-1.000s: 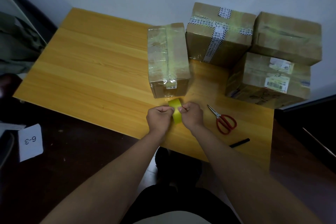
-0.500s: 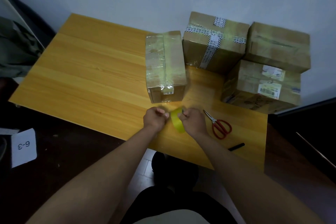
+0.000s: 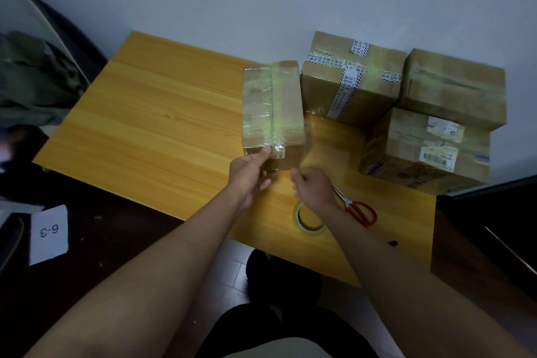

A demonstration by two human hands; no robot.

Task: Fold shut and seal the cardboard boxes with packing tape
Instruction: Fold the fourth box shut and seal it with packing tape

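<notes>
**Tape held at the near end of a wrapped box**

A narrow box (image 3: 273, 107), closed and covered in clear tape, is seen lying lengthwise on a wooden table (image 3: 151, 125). Its near end is touched by the left hand (image 3: 247, 176), whose thumb is pressed against the taped front edge while the other fingers are curled below; whether anything is pinched there cannot be told. The right hand (image 3: 312, 187) is held just right of it, above the table, with fingers curled into a loose fist; a faint sheet of clear tape seems to be stretched from this hand toward the box, but the grip on it is too blurred to be confirmed.

The tape roll (image 3: 309, 219) is laid flat on the table under the right wrist, near the front edge. Red-handled scissors (image 3: 359, 211) are placed just right of the roll, and part of a black pen (image 3: 393, 243) is visible at the table's edge.

Three more taped boxes are gathered at the far right corner: one with printed tape (image 3: 348, 81), one plain box (image 3: 453, 87) stacked on a labelled box (image 3: 427, 151).

A paper tag marked 6-3 (image 3: 48, 234) is seen on the dark surface at left.
</notes>
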